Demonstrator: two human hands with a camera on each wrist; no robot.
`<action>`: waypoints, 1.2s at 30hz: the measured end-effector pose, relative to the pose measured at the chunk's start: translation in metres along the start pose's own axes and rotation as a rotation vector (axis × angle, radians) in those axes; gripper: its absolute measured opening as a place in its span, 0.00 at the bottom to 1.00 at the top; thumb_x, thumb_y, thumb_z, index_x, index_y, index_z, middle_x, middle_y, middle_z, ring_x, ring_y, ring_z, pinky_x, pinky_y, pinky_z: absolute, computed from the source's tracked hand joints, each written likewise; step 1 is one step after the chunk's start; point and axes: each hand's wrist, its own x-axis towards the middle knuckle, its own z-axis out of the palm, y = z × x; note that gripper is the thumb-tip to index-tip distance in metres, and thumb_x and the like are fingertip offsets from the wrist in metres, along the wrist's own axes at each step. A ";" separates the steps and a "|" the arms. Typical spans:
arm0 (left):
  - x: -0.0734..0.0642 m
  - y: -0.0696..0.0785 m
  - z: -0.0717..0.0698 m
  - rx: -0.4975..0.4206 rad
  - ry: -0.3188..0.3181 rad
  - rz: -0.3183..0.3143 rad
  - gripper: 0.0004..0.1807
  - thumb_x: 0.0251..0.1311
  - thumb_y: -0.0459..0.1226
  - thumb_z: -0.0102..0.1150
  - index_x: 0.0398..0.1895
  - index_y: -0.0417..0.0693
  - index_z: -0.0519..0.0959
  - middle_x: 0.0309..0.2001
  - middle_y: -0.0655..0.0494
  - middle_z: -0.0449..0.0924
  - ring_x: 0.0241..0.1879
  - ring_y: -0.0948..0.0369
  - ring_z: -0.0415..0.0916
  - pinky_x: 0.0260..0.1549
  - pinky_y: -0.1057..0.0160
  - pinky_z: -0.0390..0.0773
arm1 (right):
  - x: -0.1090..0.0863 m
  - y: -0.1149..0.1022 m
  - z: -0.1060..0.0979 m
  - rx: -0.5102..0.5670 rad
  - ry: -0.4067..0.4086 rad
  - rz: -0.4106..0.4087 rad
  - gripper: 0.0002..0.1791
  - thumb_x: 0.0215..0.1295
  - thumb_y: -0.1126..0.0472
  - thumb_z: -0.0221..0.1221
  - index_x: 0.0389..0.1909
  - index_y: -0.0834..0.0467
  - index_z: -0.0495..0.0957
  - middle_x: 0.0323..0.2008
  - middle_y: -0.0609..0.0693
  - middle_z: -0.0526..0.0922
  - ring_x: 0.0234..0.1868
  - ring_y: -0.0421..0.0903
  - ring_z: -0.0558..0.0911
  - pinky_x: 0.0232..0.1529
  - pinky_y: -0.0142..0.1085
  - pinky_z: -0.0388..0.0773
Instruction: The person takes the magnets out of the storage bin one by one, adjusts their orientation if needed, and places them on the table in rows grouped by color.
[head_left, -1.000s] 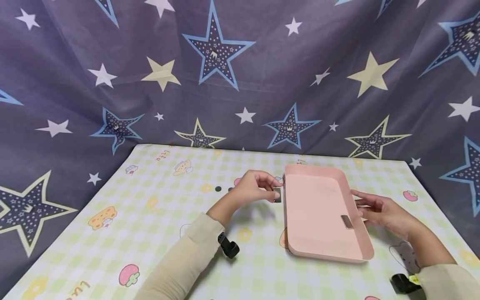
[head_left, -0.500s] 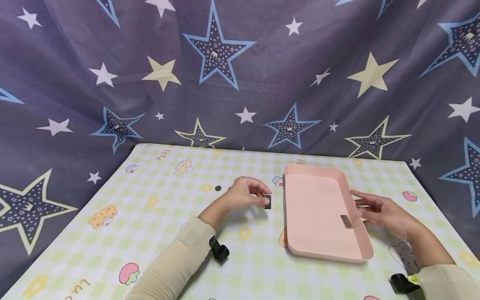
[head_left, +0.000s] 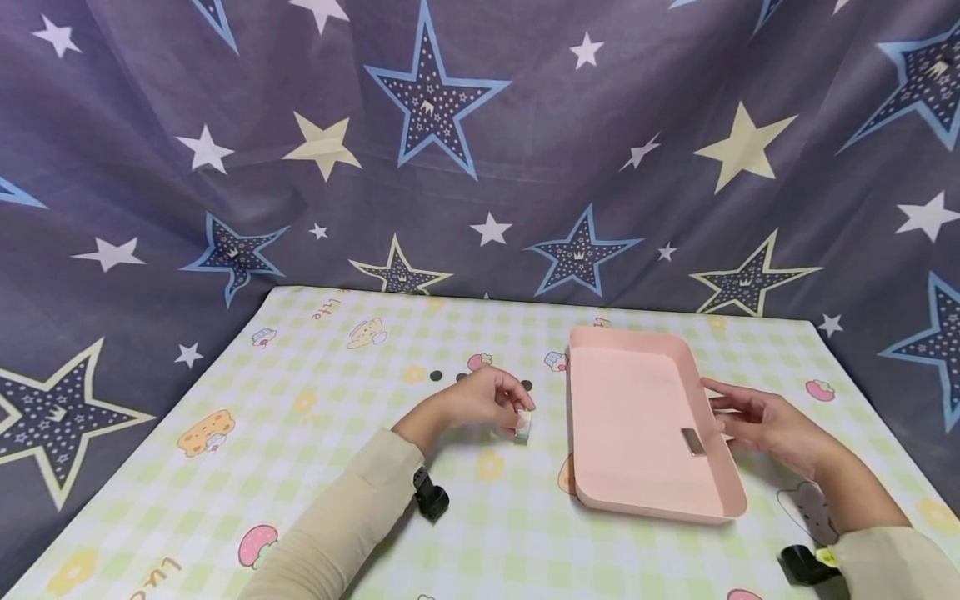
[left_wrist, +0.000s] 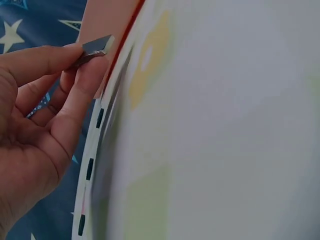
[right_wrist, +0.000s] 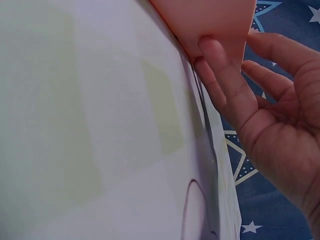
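Observation:
My left hand (head_left: 480, 398) pinches a small flat rectangular piece (head_left: 522, 428) between thumb and fingers, left of the pink tray. In the left wrist view the piece (left_wrist: 97, 46) has a dark shiny face and a pale edge. The shallow pink tray (head_left: 637, 400) lies on the table with a similar shiny rectangular piece (head_left: 693, 442) at its right side. Against the tray's right outer wall, my right hand (head_left: 780, 429) rests with loosely extended fingers; the right wrist view shows a fingertip (right_wrist: 212, 45) on the pink wall.
Small black discs lie on the checked tablecloth (head_left: 360, 508): one disc (head_left: 437, 376) left of my left hand, another (head_left: 527, 385) just beyond its fingers, and a third (head_left: 461, 377) partly hidden behind it. A star-patterned curtain (head_left: 480, 167) hangs behind the table.
My left hand has moved left and toward me from the tray's left edge, carrying the rectangular piece, which has turned from dark to bright. The right hand and tray have stayed put.

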 end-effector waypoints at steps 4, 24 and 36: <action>0.002 -0.003 0.000 0.015 -0.001 -0.012 0.12 0.51 0.21 0.63 0.41 0.32 0.82 0.27 0.51 0.82 0.26 0.57 0.82 0.31 0.60 0.83 | 0.000 0.000 0.000 0.012 -0.004 -0.009 0.33 0.72 0.70 0.52 0.75 0.58 0.55 0.54 0.44 0.78 0.51 0.41 0.81 0.45 0.41 0.82; 0.007 -0.004 0.002 0.364 0.047 0.071 0.11 0.44 0.26 0.73 0.32 0.43 0.85 0.25 0.61 0.83 0.26 0.66 0.79 0.29 0.70 0.78 | 0.000 -0.001 0.000 -0.004 0.003 -0.007 0.33 0.72 0.69 0.52 0.75 0.62 0.53 0.54 0.42 0.78 0.51 0.40 0.81 0.45 0.41 0.82; 0.006 -0.004 0.003 0.370 0.058 0.066 0.10 0.46 0.26 0.72 0.31 0.45 0.85 0.27 0.61 0.83 0.28 0.66 0.79 0.30 0.70 0.79 | -0.001 -0.001 0.000 0.019 -0.016 -0.018 0.32 0.72 0.70 0.51 0.75 0.55 0.57 0.54 0.44 0.78 0.51 0.41 0.81 0.44 0.41 0.82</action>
